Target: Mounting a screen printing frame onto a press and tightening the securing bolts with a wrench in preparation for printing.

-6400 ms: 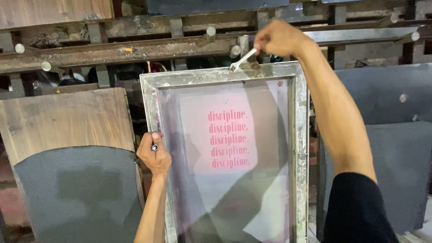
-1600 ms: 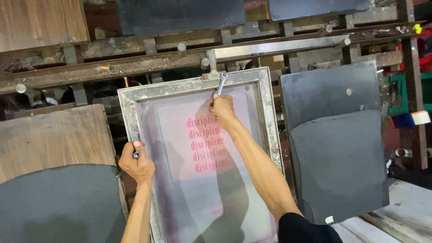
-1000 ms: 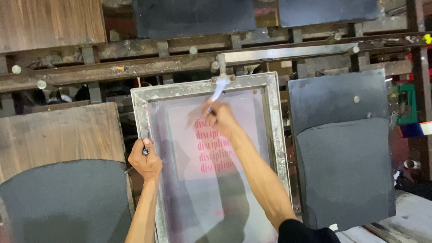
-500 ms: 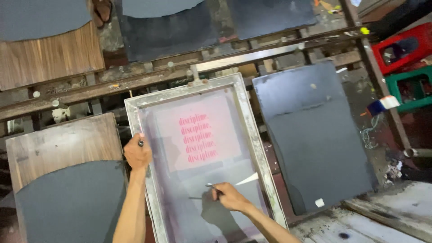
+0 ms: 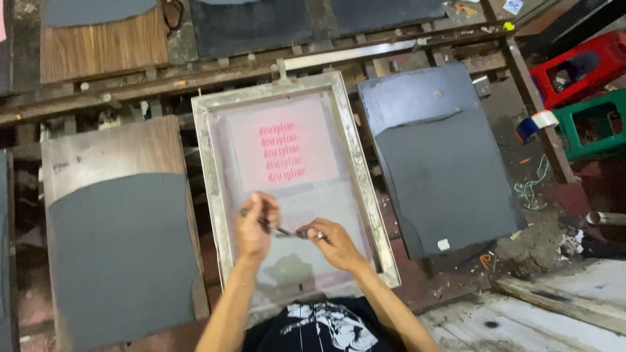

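Your left hand (image 5: 256, 229) sits in the lower middle of the frame, over the mesh of the metal-framed printing screen (image 5: 210, 171). Its grip is curled shut around a thin dark tool (image 5: 282, 231) that runs across toward your other hand; whether it is a blade or a pen is too small to tell. Your right hand (image 5: 331, 242) lies just beside the left one, a little lower and to the right, with its fingers pressed together at the other end of the same tool, so both hands meet at the tool above the lower half of the screen.

The screen itself stands in the centre of the picture, its pale grey frame tilted slightly, the top edge near a metal bar (image 5: 345, 55) on the rail above. A pink stencil patch (image 5: 285, 151) with rows of red lettering fills the upper part of the mesh, well above your hands.

To the left of the screen lies a wooden board (image 5: 111, 153) with a dark grey sheet (image 5: 120, 254) covering its lower part. To the right lies a dark platen (image 5: 443, 163), also grey, near the screen's right edge but apart from it. At the far right of the frame stand a red stool (image 5: 574, 68) and a green stool (image 5: 596, 124), with a roll of tape (image 5: 535, 124) beside them. Your black printed shirt (image 5: 319, 329) shows at the bottom edge.
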